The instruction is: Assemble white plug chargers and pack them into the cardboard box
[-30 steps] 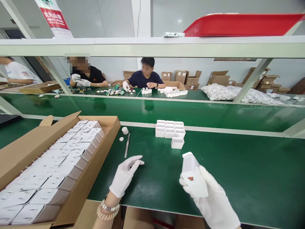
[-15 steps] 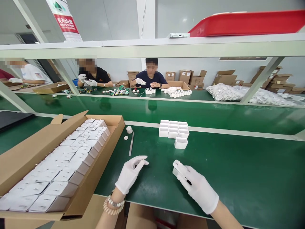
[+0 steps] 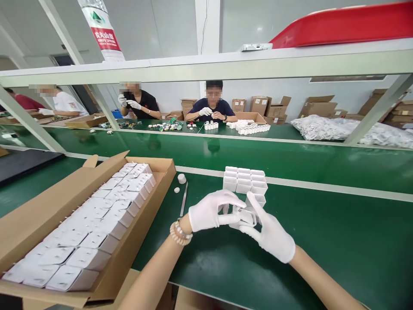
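Observation:
Both of my hands wear white gloves and meet over the green bench. Between them is a small white plastic case (image 3: 245,216), tilted, with its open end facing up. My left hand (image 3: 211,211) pinches its left side between thumb and fingers. On its other side, my right hand (image 3: 274,236) grips it with thumb and fingertips. What is inside the case is too small to make out. Just behind the hands stands a single white case (image 3: 260,200), partly hidden by my right fingers. Beyond it, a block of open white cases (image 3: 244,185) stands in close rows.
A long cardboard box (image 3: 151,219) filled with rows of white cases lies at left. Tweezers (image 3: 183,200), a white round cap (image 3: 181,178) and a smaller white disc (image 3: 177,190) lie beside it. Across the bench, people work beneath a shelf (image 3: 180,64) holding a red tray (image 3: 348,26).
My left hand has moved right and forward and taken hold of the white case. My right hand has lifted that case forward and turned it. The view has shifted slightly left.

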The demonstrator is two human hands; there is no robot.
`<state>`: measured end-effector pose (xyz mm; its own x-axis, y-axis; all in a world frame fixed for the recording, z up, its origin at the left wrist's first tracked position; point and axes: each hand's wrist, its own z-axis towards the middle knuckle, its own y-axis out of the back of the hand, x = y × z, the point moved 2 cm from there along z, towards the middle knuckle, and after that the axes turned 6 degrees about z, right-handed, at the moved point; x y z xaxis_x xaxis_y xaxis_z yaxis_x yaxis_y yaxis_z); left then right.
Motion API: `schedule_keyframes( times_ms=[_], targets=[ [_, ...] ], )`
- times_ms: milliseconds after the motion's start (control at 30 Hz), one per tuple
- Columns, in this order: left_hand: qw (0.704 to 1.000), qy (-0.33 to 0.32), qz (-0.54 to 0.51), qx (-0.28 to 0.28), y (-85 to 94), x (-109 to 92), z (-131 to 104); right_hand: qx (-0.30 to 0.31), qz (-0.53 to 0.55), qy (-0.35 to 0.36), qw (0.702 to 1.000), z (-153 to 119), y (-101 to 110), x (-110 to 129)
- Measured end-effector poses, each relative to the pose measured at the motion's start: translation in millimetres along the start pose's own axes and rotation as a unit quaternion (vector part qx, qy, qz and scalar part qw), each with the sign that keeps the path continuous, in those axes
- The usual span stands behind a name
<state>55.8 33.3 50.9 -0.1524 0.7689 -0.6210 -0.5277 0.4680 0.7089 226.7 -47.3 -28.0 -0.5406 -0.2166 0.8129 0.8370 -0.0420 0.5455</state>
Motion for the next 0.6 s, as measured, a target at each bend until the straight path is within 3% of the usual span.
schedule_keyframes(
  times_ms=[200,400,600],
  targets=[
    [0.998,-0.013,-0.013,0.068,-18.8,33.8,2.5,0.083,0.106,0.014,0.991,12.5,-11.0,-29.2],
    [0.988,-0.058,-0.013,0.144,-23.9,42.7,-4.0,0.116,0.151,-0.015,0.982,12.0,-4.9,-35.5],
    [0.991,-0.065,0.039,0.106,-20.9,48.9,-0.3,0.134,0.12,-0.055,0.982,15.9,-1.1,-35.4]
  ],
)
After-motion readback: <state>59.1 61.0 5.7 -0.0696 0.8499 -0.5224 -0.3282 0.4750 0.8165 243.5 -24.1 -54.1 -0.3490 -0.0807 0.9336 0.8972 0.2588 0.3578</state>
